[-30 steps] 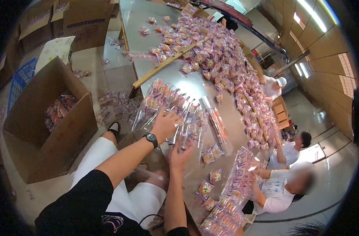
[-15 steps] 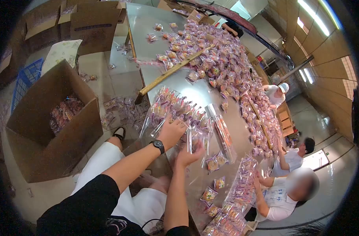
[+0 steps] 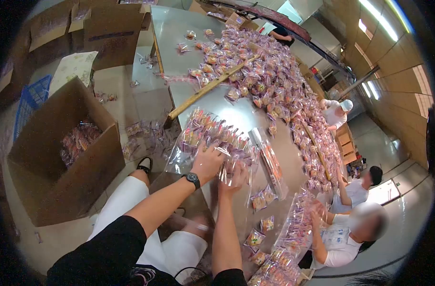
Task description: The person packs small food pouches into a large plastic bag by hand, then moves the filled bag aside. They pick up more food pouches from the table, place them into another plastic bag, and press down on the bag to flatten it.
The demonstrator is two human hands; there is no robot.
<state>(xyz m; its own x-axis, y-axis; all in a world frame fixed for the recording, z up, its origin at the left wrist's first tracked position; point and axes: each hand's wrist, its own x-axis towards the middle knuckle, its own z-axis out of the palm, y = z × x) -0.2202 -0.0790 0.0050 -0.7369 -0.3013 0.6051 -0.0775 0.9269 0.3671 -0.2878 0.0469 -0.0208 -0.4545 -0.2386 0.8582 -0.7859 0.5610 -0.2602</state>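
A clear plastic bag (image 3: 212, 127) filled with rows of small wrapped snack packets lies at the near edge of the metal table. My left hand (image 3: 208, 163), with a black watch on the wrist, has its fingers curled on the bag's near side. Close beside it, my right hand (image 3: 233, 177) is bent around the bag's loose film and the packets at that end, its fingertips partly covered by shiny plastic. To the right of the bag lies a flat stack of printed clear bags (image 3: 270, 164). Loose snack packets (image 3: 262, 198) are scattered nearer to me.
A large heap of packets (image 3: 270, 71) covers the far table, crossed by a wooden strip (image 3: 212, 86). An open cardboard box (image 3: 65, 181) holding packets stands on the floor at left, near a blue crate (image 3: 31, 102). Co-workers (image 3: 339, 233) stand along the right side.
My right hand has moved up and in against the packets, drawing the loose film with it. My left hand has shifted slightly down and left on the bag.
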